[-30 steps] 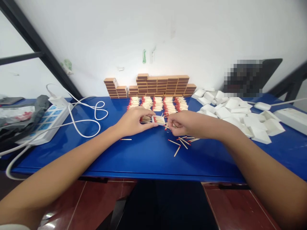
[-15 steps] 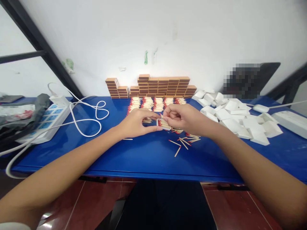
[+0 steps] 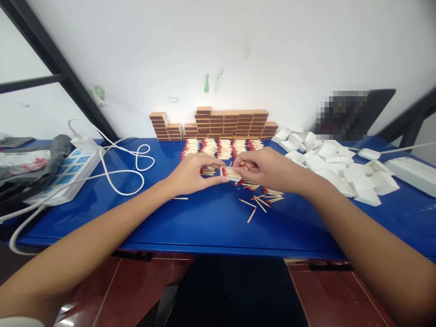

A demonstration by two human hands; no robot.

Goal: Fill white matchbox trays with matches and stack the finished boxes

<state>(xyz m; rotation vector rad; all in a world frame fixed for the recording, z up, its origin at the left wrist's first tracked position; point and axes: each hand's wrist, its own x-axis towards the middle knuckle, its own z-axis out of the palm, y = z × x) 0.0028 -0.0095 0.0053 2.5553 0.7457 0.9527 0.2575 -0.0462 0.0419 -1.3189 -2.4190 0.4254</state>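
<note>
Head view, mid worktop.

Left hand (image 3: pixel 192 175): grip pinches the left end of a small white matchbox tray (image 3: pixel 228 172), thumb near side, fingers far side.

Right hand (image 3: pixel 264 169): thumb and fingers pressed together on the tray's right end, over the matches lying in it. I cannot tell whether the fingertips press the sticks or only the tray wall.

Tray: between the two hands, roughly level, just above the blue worktop (image 3: pixel 204 227), partly filled with red-tipped matches.

Surroundings:
- Loose matches (image 3: pixel 260 202) are scattered on the worktop just near of the right hand. A single match (image 3: pixel 179 198) lies near the left wrist.
- Sorted rows of matches (image 3: pixel 221 147) lie just beyond the hands.
- Brown matchbox sleeves (image 3: pixel 231 122) are stacked against the white wall, far centre.
- A pile of empty white trays (image 3: pixel 340 168) lies to the right.
- A power strip (image 3: pixel 64 175) with a looped white cable (image 3: pixel 126 175) lies to the left, well apart from the hands.
</note>
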